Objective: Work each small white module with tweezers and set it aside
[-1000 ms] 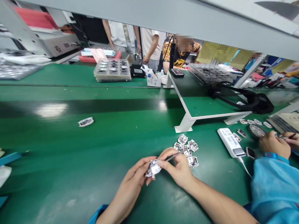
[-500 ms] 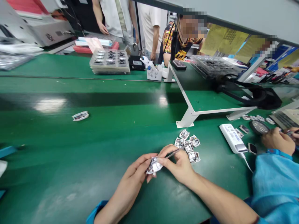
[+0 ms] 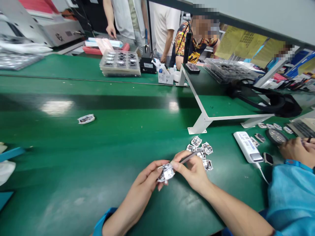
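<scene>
Between the fingers of my left hand is a small white-framed electronic module, its silvery inner face turned up. My right hand is closed round a pair of tweezers; their shaft points up and right, and the end at the module is hidden by my fingers. My right fingertips meet the module's upper right edge. Just beyond my right hand lies a cluster of several similar modules, partly covered by the tweezers and hand. Another such module lies alone to the far left.
A white-legged raised shelf stands at right, bearing a black headband-like item. A white power bank with a cable lies near a co-worker's hand. Stacked clear trays and a white box stand at the back.
The whole view has shifted slightly, so most things appear a little further right. My hands keep hold of the module and the tweezers, with little other movement.
</scene>
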A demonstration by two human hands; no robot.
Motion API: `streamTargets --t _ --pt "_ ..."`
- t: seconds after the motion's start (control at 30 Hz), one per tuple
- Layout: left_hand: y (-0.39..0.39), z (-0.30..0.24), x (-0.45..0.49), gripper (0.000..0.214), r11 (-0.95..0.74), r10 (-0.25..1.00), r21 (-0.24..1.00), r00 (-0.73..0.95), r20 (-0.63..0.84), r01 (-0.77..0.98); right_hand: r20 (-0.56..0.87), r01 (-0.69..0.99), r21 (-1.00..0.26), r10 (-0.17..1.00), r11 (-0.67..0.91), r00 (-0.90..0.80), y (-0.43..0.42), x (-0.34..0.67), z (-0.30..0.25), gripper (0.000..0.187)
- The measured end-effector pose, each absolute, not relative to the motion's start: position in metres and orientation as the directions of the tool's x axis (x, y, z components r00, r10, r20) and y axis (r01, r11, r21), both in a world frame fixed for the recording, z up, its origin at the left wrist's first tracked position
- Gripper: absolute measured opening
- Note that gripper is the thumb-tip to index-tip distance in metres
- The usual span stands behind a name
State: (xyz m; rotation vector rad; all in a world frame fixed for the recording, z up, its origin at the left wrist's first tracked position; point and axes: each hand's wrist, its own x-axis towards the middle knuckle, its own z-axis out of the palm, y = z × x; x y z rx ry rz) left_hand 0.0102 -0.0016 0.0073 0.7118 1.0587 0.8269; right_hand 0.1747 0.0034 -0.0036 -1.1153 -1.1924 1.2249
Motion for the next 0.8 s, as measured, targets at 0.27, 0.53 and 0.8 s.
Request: streamTargets --t 0.27,0.53,0.8 --pt "-0.0027 0.0049 0.0083 0.025 0.42 0.888 0.895 0.272 -0.371 -0.148 0.061 -0.004 -0.998 0.998 0.061 0.027 0.0024 0.1729 -0.0017 0.01" --pt "-0.0021 0.0031 0.0063 0.024 0.3 0.916 0.954 0.281 -0.285 -0.011 0.017 -0.03 -0.999 0.999 0.018 0.032 0.003 0.1716 -0.0025 0.012" --pt "-0.0021 0.0001 0.0045 0.026 0.212 0.915 0.973 0.333 -0.229 0.086 0.015 -0.04 -0.999 0.999 0.016 0.029 0.0029 0.1714 -0.0016 0.012"
